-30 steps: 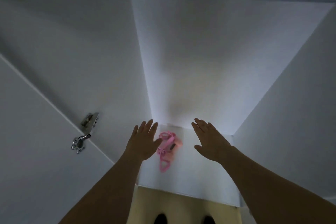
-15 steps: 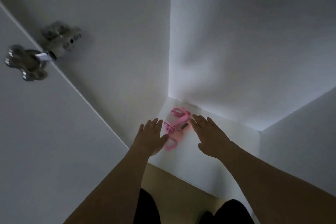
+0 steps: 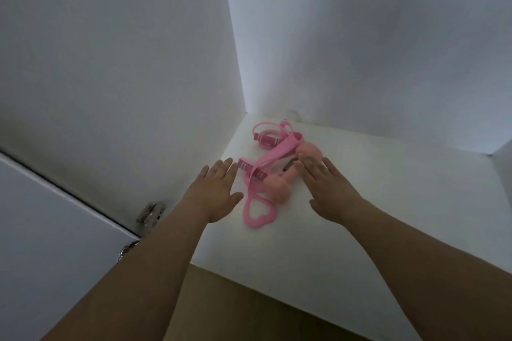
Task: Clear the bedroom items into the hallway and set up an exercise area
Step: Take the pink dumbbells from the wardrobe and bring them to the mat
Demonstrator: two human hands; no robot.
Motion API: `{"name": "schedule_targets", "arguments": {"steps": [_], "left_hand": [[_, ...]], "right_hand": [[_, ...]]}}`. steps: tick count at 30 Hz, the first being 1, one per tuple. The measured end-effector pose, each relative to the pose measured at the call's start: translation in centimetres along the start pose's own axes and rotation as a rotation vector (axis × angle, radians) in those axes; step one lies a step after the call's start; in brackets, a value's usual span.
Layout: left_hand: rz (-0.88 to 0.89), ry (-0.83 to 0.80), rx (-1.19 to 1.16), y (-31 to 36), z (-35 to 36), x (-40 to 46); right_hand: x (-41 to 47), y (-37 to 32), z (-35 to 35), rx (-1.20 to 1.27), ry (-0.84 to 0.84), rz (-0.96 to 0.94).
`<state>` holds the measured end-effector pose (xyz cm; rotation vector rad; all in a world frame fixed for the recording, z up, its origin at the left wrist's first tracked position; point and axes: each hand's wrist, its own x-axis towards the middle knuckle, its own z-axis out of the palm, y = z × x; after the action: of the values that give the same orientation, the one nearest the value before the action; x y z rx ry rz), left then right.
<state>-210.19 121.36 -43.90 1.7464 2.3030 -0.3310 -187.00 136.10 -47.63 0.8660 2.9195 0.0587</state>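
Both palms flat and empty: left hand (image 3: 216, 191) at nine o'clock of the pink resistance-band set (image 3: 267, 171), right hand (image 3: 329, 188) at three, fingertips about touching a foam handle. Loose straps may snag or dangle when scooped. The set is all that shows on the white cupboard shelf (image 3: 388, 202), toward the back-left corner.

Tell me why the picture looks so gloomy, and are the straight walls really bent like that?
In the head view, the light is dim and greyish, brightest along the back corner of the white cupboard; the arms look dark. The wide lens slants the walls. The pink exercise band is fairly sharp, the metal hinge a little soft. Both the left hand and right hand are flat and open.
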Motion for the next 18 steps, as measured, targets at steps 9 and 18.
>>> {"name": "schedule_targets", "arguments": {"steps": [9, 18], "left_hand": [[0.025, -0.050, -0.153, -0.9, 2.8, 4.6], [0.031, -0.077, -0.258, -3.3, 5.6, 8.1]], "right_hand": [[7.3, 1.5, 1.5, -0.084, -0.095, -0.052], [15.2, 1.2, 2.4, -0.283, -0.313, -0.190]]}}
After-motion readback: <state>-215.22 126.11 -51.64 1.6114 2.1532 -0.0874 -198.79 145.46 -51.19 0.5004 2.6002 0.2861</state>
